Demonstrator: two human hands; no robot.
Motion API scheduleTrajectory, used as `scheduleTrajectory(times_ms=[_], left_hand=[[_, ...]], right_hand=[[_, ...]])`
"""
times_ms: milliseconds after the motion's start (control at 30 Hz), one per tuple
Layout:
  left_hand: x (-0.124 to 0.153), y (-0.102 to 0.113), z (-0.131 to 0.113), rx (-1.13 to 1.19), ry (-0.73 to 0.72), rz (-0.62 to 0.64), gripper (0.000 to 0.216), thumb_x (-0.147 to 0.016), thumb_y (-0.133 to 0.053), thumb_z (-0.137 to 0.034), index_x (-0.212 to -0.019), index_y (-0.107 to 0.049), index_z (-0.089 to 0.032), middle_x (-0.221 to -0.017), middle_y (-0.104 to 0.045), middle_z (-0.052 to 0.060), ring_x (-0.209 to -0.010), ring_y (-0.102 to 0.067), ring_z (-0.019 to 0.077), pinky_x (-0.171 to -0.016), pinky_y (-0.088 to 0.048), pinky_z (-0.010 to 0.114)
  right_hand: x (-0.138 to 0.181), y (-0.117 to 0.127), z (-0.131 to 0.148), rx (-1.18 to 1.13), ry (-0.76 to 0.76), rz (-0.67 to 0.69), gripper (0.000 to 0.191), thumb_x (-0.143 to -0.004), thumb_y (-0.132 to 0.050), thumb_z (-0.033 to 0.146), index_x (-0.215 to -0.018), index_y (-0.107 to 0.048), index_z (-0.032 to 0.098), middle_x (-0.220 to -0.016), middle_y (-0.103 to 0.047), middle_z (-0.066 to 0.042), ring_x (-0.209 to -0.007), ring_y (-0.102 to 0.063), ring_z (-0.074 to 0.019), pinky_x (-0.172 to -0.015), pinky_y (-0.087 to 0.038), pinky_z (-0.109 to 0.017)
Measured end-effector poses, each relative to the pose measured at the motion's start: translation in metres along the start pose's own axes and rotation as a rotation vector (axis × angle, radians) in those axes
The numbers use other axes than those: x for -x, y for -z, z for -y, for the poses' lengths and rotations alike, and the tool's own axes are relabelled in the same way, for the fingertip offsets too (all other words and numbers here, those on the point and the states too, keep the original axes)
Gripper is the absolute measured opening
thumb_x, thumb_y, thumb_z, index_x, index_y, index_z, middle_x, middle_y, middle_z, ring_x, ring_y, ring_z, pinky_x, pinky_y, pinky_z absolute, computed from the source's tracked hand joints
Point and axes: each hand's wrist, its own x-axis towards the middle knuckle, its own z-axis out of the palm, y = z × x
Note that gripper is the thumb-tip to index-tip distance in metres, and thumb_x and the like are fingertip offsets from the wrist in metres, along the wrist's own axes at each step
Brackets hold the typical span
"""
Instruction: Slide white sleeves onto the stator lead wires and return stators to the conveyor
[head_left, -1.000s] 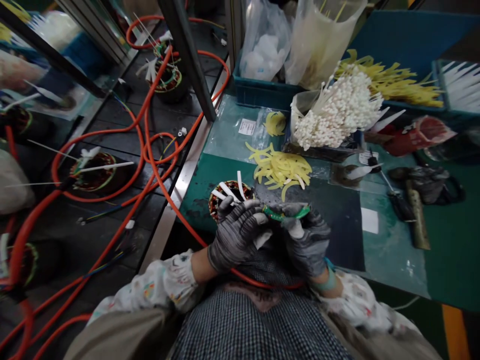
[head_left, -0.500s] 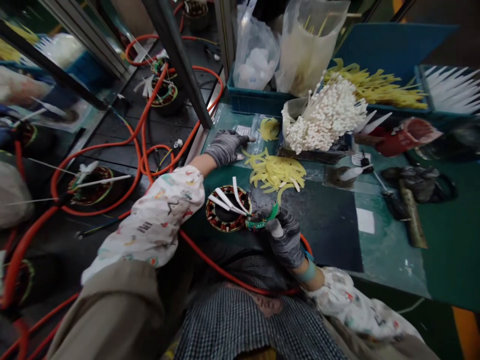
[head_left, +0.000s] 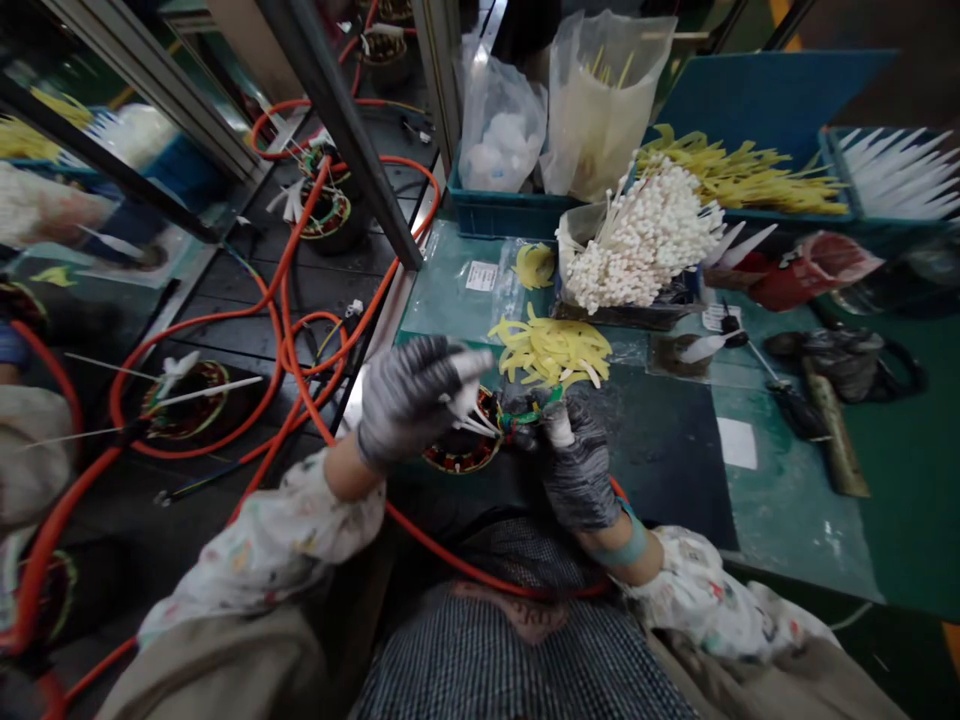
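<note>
A round motor stator (head_left: 463, 462) with reddish-brown windings lies on the bench before me. White tubes (head_left: 480, 425) stick out over it, partly hidden behind my left hand. My left hand (head_left: 412, 400), in a grey glove with white-covered fingertips, hovers over the stator's left side with its fingers pinched beside the tubes; what is between them, if anything, is hidden. To the stator's right, my right hand (head_left: 579, 465) is closed on a green strip (head_left: 551, 398) at the end of the wire bundle (head_left: 517, 425). Yellow curved strips (head_left: 555, 348) are heaped just beyond both hands.
White-tipped sticks (head_left: 645, 245) fill a container at the back, with yellow strips (head_left: 742, 175) and white pointed pieces (head_left: 900, 175) in bins behind. A hammer (head_left: 836, 430) lies at the right. Red hoses (head_left: 281, 300) and other stators (head_left: 191, 395) lie left of a metal post (head_left: 345, 130).
My left hand has come back from the plastic bag near the yellow strips to the stator's white tubes, its fingers now curled. My right hand stays at the green strip, slightly shifted.
</note>
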Motion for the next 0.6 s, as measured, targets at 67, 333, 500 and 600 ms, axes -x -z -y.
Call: scheduleTrajectory(times_ms=[67, 333, 500, 600], left_hand=[[0.024, -0.003, -0.037, -0.077, -0.074, -0.015, 0.028, -0.115, -0.078, -0.018, -0.139, -0.087, -0.030, -0.115, -0.092, 0.004, -0.098, -0.087, 0.0164, -0.081, -0.067, 0.026], [0.049, -0.005, -0.060, -0.068, -0.169, 0.062, 0.030, -0.120, -0.067, -0.015, -0.143, -0.084, -0.022, -0.120, -0.093, 0.007, -0.107, -0.089, 0.0191, -0.090, -0.073, 0.027], [0.054, 0.010, -0.075, 0.169, -0.064, 0.103, 0.029, -0.113, -0.078, -0.013, -0.138, -0.085, -0.025, -0.116, -0.094, 0.005, -0.101, -0.091, 0.0190, -0.086, -0.074, 0.026], [0.057, 0.009, -0.087, 0.392, 0.244, 0.014, 0.030, -0.111, -0.090, -0.040, -0.138, -0.081, -0.028, -0.103, -0.091, 0.002, -0.081, -0.087, 0.0185, -0.073, -0.073, 0.027]], right_hand=[[-0.001, -0.003, 0.006, -0.037, 0.005, -0.015, 0.049, -0.113, -0.077, 0.074, -0.098, -0.089, 0.030, -0.098, -0.092, -0.006, -0.090, -0.085, -0.0269, -0.084, -0.074, -0.041], [0.011, 0.010, 0.020, -0.034, 0.116, 0.033, 0.040, -0.104, -0.092, 0.070, -0.108, -0.095, 0.031, -0.102, -0.097, -0.004, -0.092, -0.092, -0.0285, -0.087, -0.078, -0.042], [0.031, 0.017, 0.017, -0.201, 0.134, 0.211, 0.019, -0.108, -0.097, 0.051, -0.117, -0.092, 0.035, -0.110, -0.097, 0.001, -0.095, -0.092, -0.0227, -0.089, -0.079, -0.036], [0.042, 0.014, 0.007, -0.122, 0.116, 0.354, 0.026, -0.108, -0.094, 0.059, -0.121, -0.092, 0.037, -0.115, -0.094, -0.001, -0.105, -0.091, -0.0245, -0.099, -0.079, -0.040]])
